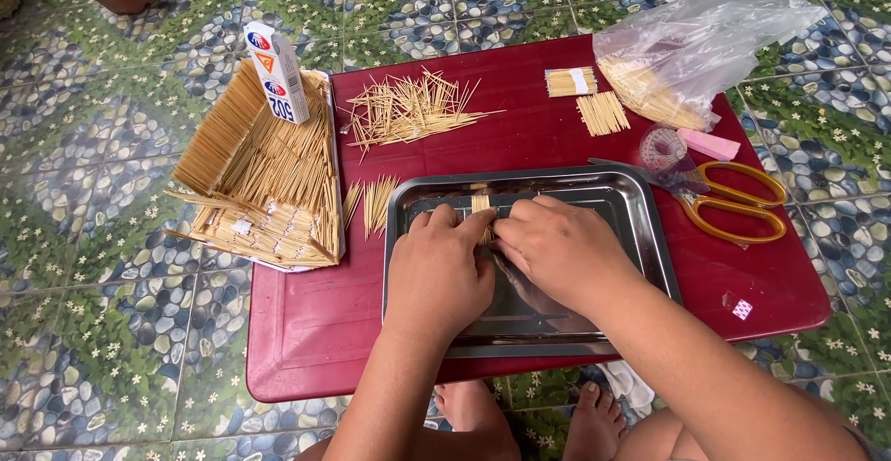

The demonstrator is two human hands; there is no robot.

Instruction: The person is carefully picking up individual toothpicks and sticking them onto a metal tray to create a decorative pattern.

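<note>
Both my hands rest inside a shallow steel tray [640, 229] on a small dark red table [306, 322]. My left hand [438, 271] and my right hand [557, 247] meet over a small bundle of thin wooden sticks [481, 204], pinching it between the fingertips. Only the bundle's top end shows above my fingers. A loose heap of the same sticks [408, 108] lies at the table's far side, and two small fans of sticks [369, 206] lie just left of the tray.
A cardboard box packed with sticks [269, 178] sits at the table's left edge, a small carton [277, 71] standing in it. Yellow-handled scissors [729, 201], a tape roll [663, 148], a pink block [710, 144], a plastic bag [696, 48] and bound bundles [587, 99] lie right. My bare feet [520, 415] show below.
</note>
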